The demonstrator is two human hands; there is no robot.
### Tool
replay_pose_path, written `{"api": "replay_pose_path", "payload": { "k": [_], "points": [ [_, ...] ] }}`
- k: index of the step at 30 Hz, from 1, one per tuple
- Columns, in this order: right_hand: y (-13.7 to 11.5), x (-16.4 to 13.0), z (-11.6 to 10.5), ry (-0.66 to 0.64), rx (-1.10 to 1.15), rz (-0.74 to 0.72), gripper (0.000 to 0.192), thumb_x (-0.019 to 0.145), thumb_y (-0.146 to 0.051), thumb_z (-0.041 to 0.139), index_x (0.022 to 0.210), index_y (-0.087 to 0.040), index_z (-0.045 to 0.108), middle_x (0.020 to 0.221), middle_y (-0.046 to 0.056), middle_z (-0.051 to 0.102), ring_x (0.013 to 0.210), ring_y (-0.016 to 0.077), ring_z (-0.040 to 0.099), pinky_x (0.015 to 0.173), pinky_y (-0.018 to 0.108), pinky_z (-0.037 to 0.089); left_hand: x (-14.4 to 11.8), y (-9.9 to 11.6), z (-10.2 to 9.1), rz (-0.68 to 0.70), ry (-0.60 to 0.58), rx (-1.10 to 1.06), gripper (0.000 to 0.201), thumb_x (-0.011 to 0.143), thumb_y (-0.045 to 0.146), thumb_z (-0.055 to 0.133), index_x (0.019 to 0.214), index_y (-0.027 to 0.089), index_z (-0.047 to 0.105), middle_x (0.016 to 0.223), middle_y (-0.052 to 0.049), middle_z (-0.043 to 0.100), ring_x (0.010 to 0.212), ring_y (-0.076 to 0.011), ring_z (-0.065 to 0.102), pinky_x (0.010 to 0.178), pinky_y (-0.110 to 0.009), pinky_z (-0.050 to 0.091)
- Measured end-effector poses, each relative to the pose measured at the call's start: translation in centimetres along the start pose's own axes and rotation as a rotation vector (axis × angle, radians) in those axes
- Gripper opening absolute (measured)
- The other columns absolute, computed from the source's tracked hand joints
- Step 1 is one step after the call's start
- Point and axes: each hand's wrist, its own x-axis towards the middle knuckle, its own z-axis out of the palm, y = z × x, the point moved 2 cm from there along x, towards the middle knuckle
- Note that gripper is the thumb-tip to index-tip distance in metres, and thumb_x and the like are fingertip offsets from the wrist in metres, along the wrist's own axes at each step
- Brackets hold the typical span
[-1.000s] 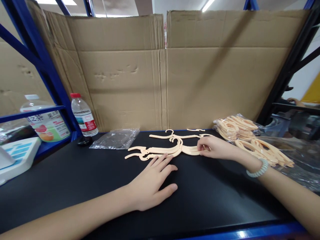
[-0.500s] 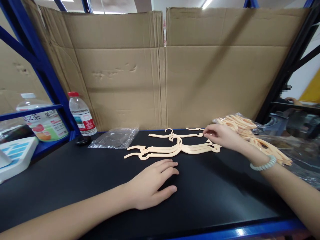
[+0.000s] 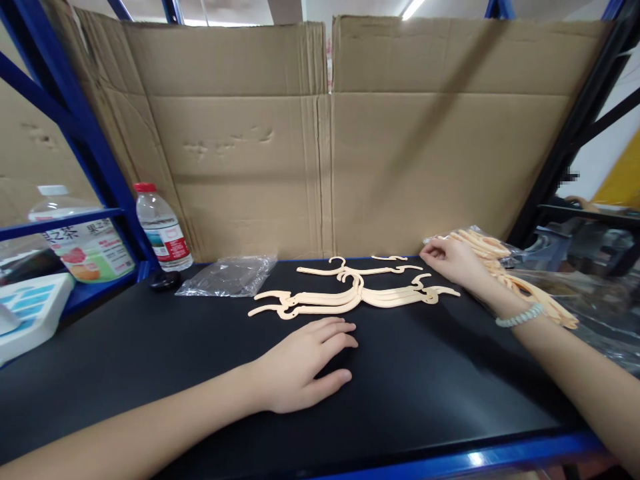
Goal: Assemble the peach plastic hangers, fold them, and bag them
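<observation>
Several cream plastic hangers lie fanned out flat near the back of the black tabletop, with one more hanger just behind them. My left hand rests palm down on the table in front of them, fingers spread, holding nothing. My right hand is stretched to the right, its fingers curled at the near end of a pile of the same hangers lying on clear plastic. Whether those fingers grip a hanger is hidden.
A cardboard wall closes the back. A folded clear plastic bag, a small black cap and a water bottle sit at back left, by a blue rack post. A big drink bottle and white device stand further left.
My right hand let go of the fanned hangers and moved right and back to the pile on the plastic. My left hand stayed almost still.
</observation>
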Motion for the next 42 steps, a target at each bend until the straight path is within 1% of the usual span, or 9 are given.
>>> {"api": "replay_pose_path", "payload": {
  "k": [8,13,16,19,24,31,35,37,42],
  "points": [
    [2.2,3.3,2.3,-0.235,-0.212,0.023,0.021,0.077,-0.017,0.048,0.085,-0.014,0.068,0.084,0.01,0.073,0.076,0.0202,0.067,0.066,0.027,0.049,0.0,0.2,-0.3,-0.026,-0.028,0.024,0.035,0.09,0.032,0.048,0.123,0.02,0.052,0.139,-0.011,0.047,0.131,-0.0261,0.039,0.107,-0.044,0.035],
    [2.5,5.1,4.2,-0.307,-0.295,-0.038,0.029,0.079,-0.02,0.053,0.103,-0.01,0.066,0.097,0.015,0.071,0.089,0.0262,0.066,0.074,0.031,0.047,0.1,0.3,-0.4,-0.029,-0.044,0.044,0.036,0.09,0.033,0.048,0.123,0.019,0.052,0.14,-0.012,0.047,0.132,-0.0255,0.039,0.108,-0.043,0.035],
    [2.6,6.2,5.1,-0.365,-0.335,-0.042,0.028,0.084,-0.023,0.053,0.105,-0.01,0.066,0.105,0.016,0.068,0.097,0.0257,0.064,0.08,0.031,0.047,0.1,0.3,-0.4,-0.036,-0.057,0.046,0.037,0.09,0.033,0.047,0.123,0.019,0.051,0.14,-0.012,0.046,0.132,-0.026,0.038,0.108,-0.044,0.035],
    [2.7,7.1,6.0,-0.438,-0.374,-0.009,0.024,0.089,-0.026,0.053,0.103,-0.011,0.065,0.105,0.014,0.066,0.095,0.0224,0.063,0.083,0.034,0.048,0.1,0.4,-0.5,-0.036,-0.063,0.036,0.037,0.09,0.033,0.048,0.123,0.019,0.051,0.141,-0.012,0.046,0.133,-0.0262,0.038,0.108,-0.044,0.035],
    [2.8,7.8,7.8,-0.522,-0.418,0.061,0.031,0.091,-0.032,0.055,0.117,-0.017,0.055,0.118,0.009,0.056,0.099,0.0199,0.059,0.083,0.04,0.051,0.0,0.5,-0.5,-0.027,-0.046,0.009,0.036,0.089,0.032,0.049,0.123,0.018,0.052,0.139,-0.012,0.048,0.132,-0.0272,0.038,0.107,-0.043,0.035],
    [2.1,7.1,7.9,-0.471,-0.373,0.074,0.031,0.09,-0.032,0.056,0.116,-0.015,0.056,0.116,0.009,0.058,0.098,0.0197,0.059,0.082,0.039,0.051,0.0,0.5,-0.6,-0.026,-0.046,-0.016,0.037,0.089,0.032,0.049,0.123,0.017,0.053,0.139,-0.014,0.049,0.133,-0.0277,0.037,0.107,-0.043,0.034],
    [0.8,6.5,6.5,-0.368,-0.274,0.018,0.013,0.085,-0.018,0.057,0.087,-0.011,0.068,0.088,0.01,0.069,0.083,0.0196,0.065,0.076,0.031,0.05,-0.2,0.3,-0.4,-0.029,-0.012,-0.085,0.037,0.087,0.03,0.051,0.122,0.018,0.055,0.138,-0.014,0.049,0.132,-0.0291,0.038,0.106,-0.045,0.034],
    [-0.4,6.0,5.6,-0.298,-0.202,-0.024,0.016,0.082,-0.012,0.054,0.081,-0.012,0.07,0.083,0.01,0.071,0.08,0.0198,0.066,0.074,0.027,0.048,-0.2,0.0,-0.2,-0.053,0.017,-0.148,0.035,0.086,0.029,0.054,0.119,0.02,0.057,0.138,-0.013,0.05,0.132,-0.0288,0.039,0.106,-0.045,0.035],
    [-5.5,2.6,4.0,-0.209,0.007,-0.148,0.021,0.086,-0.019,0.049,0.093,-0.017,0.069,0.087,0.004,0.072,0.077,0.0143,0.066,0.069,0.022,0.048,0.2,-1.3,0.4,-0.261,0.177,-0.46,0.028,0.085,0.027,0.056,0.111,0.022,0.062,0.124,-0.009,0.061,0.118,-0.0249,0.053,0.103,-0.041,0.038]
  ]
}}
